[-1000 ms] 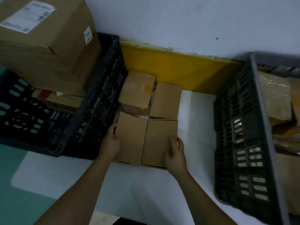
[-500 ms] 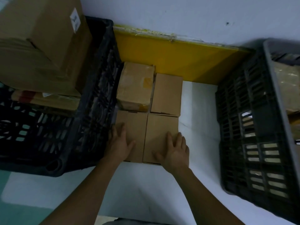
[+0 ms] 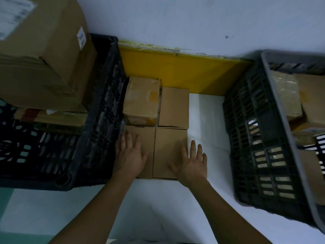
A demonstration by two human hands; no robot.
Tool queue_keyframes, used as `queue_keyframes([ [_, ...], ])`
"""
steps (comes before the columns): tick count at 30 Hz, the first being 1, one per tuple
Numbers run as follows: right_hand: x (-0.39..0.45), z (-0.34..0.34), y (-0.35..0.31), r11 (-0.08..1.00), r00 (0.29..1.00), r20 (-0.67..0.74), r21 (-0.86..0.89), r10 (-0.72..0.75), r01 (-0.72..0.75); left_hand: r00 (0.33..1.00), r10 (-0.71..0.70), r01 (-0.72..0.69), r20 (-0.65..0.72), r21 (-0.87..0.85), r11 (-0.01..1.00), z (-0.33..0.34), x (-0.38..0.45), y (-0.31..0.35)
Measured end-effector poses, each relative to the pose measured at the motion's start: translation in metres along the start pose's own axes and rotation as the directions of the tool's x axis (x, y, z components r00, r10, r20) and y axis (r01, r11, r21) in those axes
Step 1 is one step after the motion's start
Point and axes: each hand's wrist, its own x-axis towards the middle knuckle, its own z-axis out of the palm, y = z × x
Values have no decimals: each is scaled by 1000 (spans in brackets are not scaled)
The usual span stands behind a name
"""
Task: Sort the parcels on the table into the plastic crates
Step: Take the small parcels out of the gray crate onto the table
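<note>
Head view: I see four parcels [image 3: 156,127] on the table [image 3: 207,120] between the left crate [image 3: 103,110] and right crate [image 3: 260,131], both already holding boxes. My left hand [image 3: 130,155] and right hand [image 3: 191,164] lie flat on the near two, fingers straight, gripping nothing. Four remain, I judge.

Dim, underexposed frame with a cool bluish cast. Brightest patch is the white bench [image 3: 207,120] between the crates; the wall [image 3: 175,20] is evenly lit, no glare. Black crate [image 3: 98,120] at left sinks into near-black, its slots hard to read. Soft shadows under both hands [image 3: 131,156] and forearms. Strong wide-angle bending: grey crate [image 3: 274,138] rim curves at right edge, big box [image 3: 40,55] bulges top left. Slight softness overall, label text unreadable.
</note>
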Motion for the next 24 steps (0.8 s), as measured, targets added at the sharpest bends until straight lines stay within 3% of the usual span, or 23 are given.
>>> queue_keyframes([
  [7, -35, -42, 25, 1000, 985, -169, -4, 20, -21, 994, 58, -59, -98, -11, 998, -47, -1, 40],
  [11, -56, -71, 48, 999, 943, -334, 43, 3, 13, 974, 130, -134, -188, -11, 991, -82, -2, 81],
  [16, -93, -94, 85, 993, 828, -561, 94, -5, 70, 928, 200, -221, -314, -35, 975, -117, -17, 142],
  [20, -127, -113, 120, 976, 691, -722, 111, -49, 185, 901, 236, -268, -364, -38, 963, -133, -39, 191],
  [24, -158, -132, 172, 970, 590, -805, 94, -59, 225, 877, 251, -295, -410, -47, 954, -139, -68, 246],
])
